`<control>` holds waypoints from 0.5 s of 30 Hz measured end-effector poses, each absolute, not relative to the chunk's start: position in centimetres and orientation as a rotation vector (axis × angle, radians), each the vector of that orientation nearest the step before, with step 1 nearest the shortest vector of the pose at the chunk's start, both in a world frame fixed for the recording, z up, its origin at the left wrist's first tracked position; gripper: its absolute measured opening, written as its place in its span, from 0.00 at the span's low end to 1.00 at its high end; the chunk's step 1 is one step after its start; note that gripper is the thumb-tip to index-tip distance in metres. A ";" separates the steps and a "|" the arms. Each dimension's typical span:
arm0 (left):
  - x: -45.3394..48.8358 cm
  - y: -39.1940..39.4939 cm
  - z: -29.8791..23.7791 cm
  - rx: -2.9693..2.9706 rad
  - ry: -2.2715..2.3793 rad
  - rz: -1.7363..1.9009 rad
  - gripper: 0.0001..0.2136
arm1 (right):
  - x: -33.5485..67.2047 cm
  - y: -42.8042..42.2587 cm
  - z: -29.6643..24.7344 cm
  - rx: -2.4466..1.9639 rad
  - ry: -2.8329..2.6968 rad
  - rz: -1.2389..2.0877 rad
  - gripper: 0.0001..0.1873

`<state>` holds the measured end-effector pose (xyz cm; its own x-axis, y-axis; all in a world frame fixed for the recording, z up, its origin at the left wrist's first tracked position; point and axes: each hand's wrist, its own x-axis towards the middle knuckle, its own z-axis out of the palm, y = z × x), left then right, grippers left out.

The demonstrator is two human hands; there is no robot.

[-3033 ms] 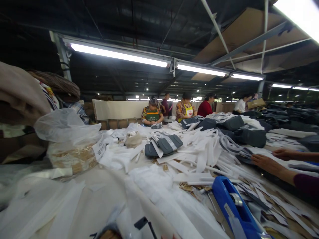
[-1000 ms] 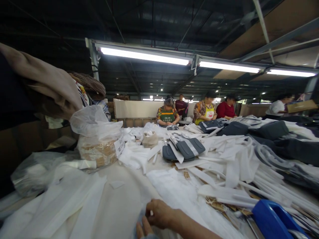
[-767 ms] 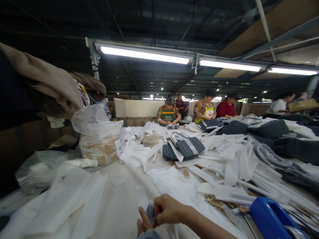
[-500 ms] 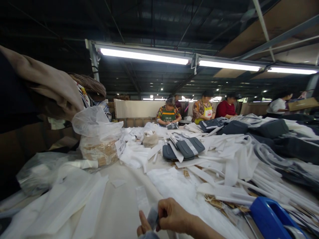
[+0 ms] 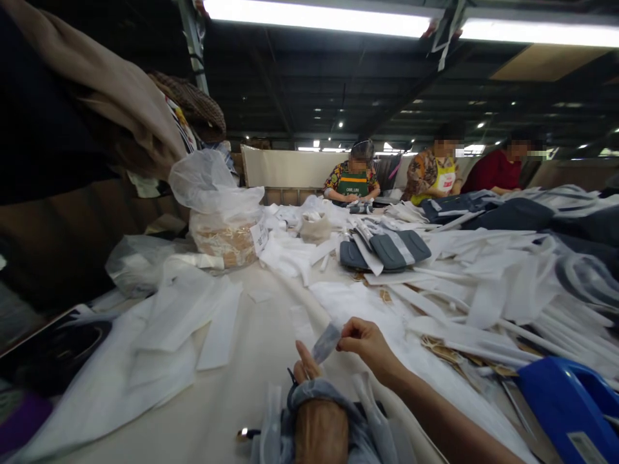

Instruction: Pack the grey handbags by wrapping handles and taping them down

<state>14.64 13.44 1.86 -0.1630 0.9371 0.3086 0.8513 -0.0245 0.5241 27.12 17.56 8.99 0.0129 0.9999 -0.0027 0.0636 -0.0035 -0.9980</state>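
Note:
My left hand (image 5: pixel 316 422) is at the bottom centre, wrapped in or gripping a grey fabric piece (image 5: pixel 338 399), with one finger pointing up. My right hand (image 5: pixel 367 345) is just above and right of it. Its thumb and fingers pinch one end of a small pale translucent strip (image 5: pixel 326 341), whose other end hangs down toward the raised left finger. Both hands hover over the cream table surface (image 5: pixel 261 361), beside white fabric sheets (image 5: pixel 184 316).
A blue tape dispenser (image 5: pixel 565 406) sits at the lower right. A plastic bag of tan pieces (image 5: pixel 225 225), grey padded parts (image 5: pixel 387 248) and a heap of white strips (image 5: pixel 488 290) cover the table. Three seated people (image 5: pixel 358 177) work at the far end. A dark tray (image 5: pixel 53 348) lies on the left.
The view has tilted down and the hands now sit higher in it. My right hand has drawn the pale strip up from the left hand, whose grey fabric piece now shows.

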 end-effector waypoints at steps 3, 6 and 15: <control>15.4 13.3 1.8 1.969 2.159 1.064 0.23 | 26.8 18.1 9.3 -1.243 -1.231 1.141 0.04; 16.1 13.1 1.8 2.001 2.249 1.188 0.23 | 25.8 18.8 10.1 -1.181 -1.277 1.182 0.06; 16.2 13.2 1.5 2.189 2.139 1.040 0.23 | 24.1 21.2 8.7 -1.110 -1.646 1.394 0.33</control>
<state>16.23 13.23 1.47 -0.0805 0.8651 0.4952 0.9238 -0.1219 0.3630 24.06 21.19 8.73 -0.3873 0.9218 -0.0157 0.1674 0.0536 -0.9844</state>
